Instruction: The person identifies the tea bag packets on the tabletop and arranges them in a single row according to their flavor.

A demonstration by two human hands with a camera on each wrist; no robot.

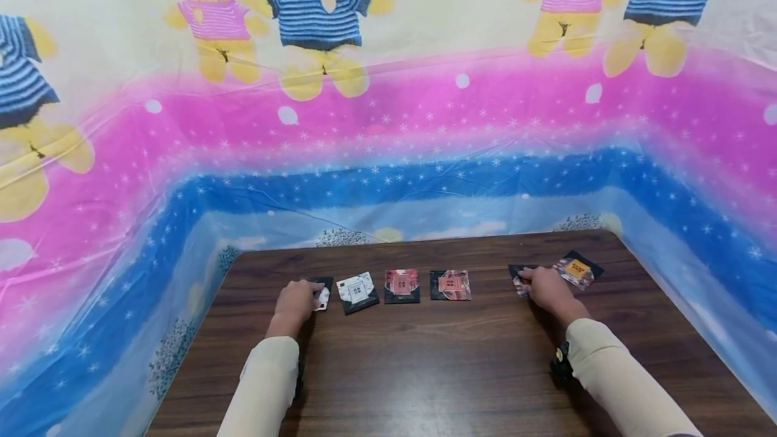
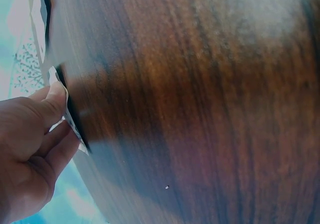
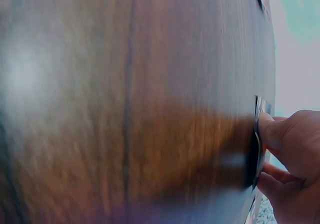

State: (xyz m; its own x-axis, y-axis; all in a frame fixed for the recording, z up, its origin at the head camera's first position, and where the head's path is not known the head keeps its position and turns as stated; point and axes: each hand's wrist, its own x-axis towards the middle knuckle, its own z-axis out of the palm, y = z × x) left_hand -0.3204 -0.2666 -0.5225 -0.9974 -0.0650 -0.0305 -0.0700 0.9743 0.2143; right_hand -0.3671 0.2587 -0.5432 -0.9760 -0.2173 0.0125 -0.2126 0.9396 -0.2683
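At the left end of a row of flat square sachets, my left hand [image 1: 296,301] pinches a white-and-black sachet [image 1: 324,294] by its left side. In the left wrist view the thumb lies across this sachet's face [image 2: 74,121], and the other fingers are at its edge. My right hand [image 1: 549,288] grips a dark sachet [image 1: 517,278] toward the right, its thumb [image 3: 268,130] on the printed face; much of this sachet is hidden by the hand. Just beyond that hand lies a black sachet with an orange label [image 1: 579,269].
Between the hands lie a white sachet with a black border [image 1: 358,292], a red one [image 1: 402,286] and a red-and-black one [image 1: 450,285]. They rest on a dark wooden table [image 1: 413,363]. A printed bear cloth [image 1: 388,113] hangs around the table's back and sides.
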